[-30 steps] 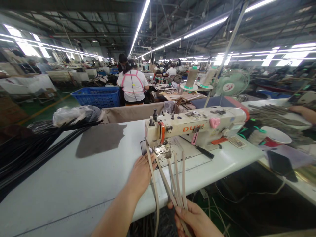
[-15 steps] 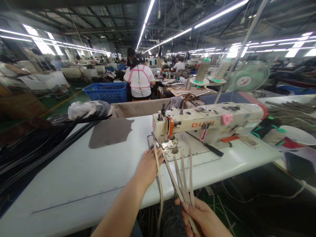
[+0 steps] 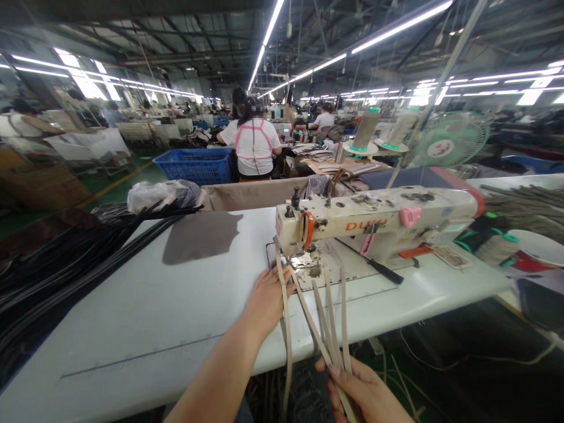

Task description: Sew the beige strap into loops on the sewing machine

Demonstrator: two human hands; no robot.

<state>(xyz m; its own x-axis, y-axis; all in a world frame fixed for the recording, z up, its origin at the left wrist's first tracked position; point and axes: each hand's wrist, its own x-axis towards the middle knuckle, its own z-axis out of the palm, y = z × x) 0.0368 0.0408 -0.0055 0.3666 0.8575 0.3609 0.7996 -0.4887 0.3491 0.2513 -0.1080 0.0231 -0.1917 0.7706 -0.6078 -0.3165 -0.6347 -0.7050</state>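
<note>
Long tube lights [image 3: 271,29] run beneath the dark roof of a large workshop, where a co-worker [image 3: 255,141] in a white top with pink straps is seen from behind, beside a blue basket [image 3: 194,165]. Across the foreground stretches a pale table [image 3: 176,311] with a ruler marking [image 3: 141,355] near its front edge. On it stands a cream sewing machine [image 3: 321,226] with orange lettering.

Just beside the needle area, the left hand [image 3: 267,296] lies low on the table, its fingers close together; whether they pinch anything cannot be told. One beige strip [image 3: 286,329] comes down from the machine's head, passes over this hand and hangs past the table's front edge. Off that edge, the right hand [image 3: 361,388] has its fingers closed around a bunch of beige strips [image 3: 335,343]. One of these reaches up to the left fingertips, while the others fan out toward the machine with loose upper ends.

A black-handled tool [image 3: 385,271] lies under the machine's arm. Toward the table's left side are a brown piece of cloth [image 3: 200,238] and a heap of black strips [image 3: 57,276], with a plastic bag [image 3: 150,197] beyond. Behind the machine are thread spools [image 3: 366,130] and a pale green fan [image 3: 467,138].
</note>
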